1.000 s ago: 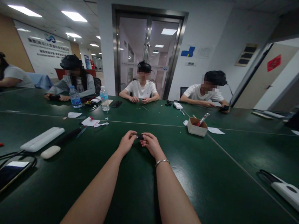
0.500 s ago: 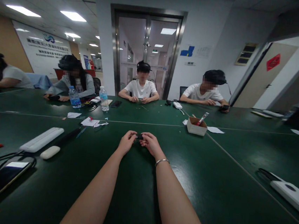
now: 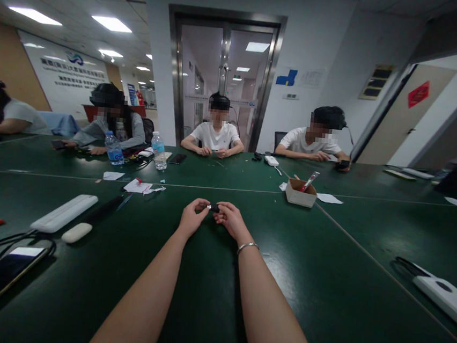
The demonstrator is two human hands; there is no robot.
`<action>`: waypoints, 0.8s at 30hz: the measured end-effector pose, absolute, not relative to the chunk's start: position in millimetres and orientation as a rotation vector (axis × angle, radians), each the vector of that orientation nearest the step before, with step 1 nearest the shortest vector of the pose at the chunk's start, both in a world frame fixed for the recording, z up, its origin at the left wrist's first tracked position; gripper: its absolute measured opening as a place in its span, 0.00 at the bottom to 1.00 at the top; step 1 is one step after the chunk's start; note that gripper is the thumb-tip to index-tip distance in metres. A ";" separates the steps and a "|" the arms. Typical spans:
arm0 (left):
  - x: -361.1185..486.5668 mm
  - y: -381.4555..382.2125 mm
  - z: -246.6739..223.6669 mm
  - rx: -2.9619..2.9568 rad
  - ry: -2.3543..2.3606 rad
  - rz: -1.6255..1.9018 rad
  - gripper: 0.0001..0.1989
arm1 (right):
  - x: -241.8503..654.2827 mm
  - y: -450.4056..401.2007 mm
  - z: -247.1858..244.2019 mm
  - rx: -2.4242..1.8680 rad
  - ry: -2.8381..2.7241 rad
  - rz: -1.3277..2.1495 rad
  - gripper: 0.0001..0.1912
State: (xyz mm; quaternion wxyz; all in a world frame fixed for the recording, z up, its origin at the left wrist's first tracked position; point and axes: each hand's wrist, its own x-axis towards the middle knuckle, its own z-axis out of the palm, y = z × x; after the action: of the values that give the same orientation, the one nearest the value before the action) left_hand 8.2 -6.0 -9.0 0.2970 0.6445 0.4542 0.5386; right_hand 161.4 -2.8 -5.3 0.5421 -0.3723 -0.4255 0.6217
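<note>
A small black stick with a bright silvery end [image 3: 214, 208], like a USB stick, is held between my hands, just above the green table [image 3: 210, 277]. My right hand [image 3: 229, 218] pinches its dark body between thumb and fingers. At its bright end, my left hand [image 3: 194, 215] has thumb and forefinger drawn together, the tips at the silvery part. The object is too small to make out its details. Around my right wrist is a silver bracelet [image 3: 247, 248].
Left lie a phone [image 3: 0, 273], a white power bank [image 3: 64, 214] and a white rounded case [image 3: 76, 233]. Paper scraps [image 3: 138, 186] and an open box [image 3: 301, 194] are ahead. A white device [image 3: 446, 295] lies right. Several people sit across the table.
My left hand has shifted slightly left, and more of the bright end now shows between my hands. My right hand keeps its hold. Across the table at left, a person's hand has moved outward with a dark object.
</note>
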 end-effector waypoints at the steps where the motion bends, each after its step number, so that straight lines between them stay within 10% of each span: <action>1: 7.8 -6.8 -8.0 1.725 1.200 1.423 0.11 | 161.4 -2.9 -5.2 -0.884 -1.012 1.477 0.07; 24: 5.2 -5.9 -9.0 1.727 1.404 1.247 0.22 | 162.4 -3.0 -6.6 -0.851 -1.062 1.517 0.11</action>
State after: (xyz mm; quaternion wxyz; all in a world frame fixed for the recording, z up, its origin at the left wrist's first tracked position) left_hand 5.2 -5.9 -9.0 0.2909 0.6476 0.5266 0.4676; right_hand 162.4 -3.0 -6.6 0.5243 -0.3557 -0.4437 0.6338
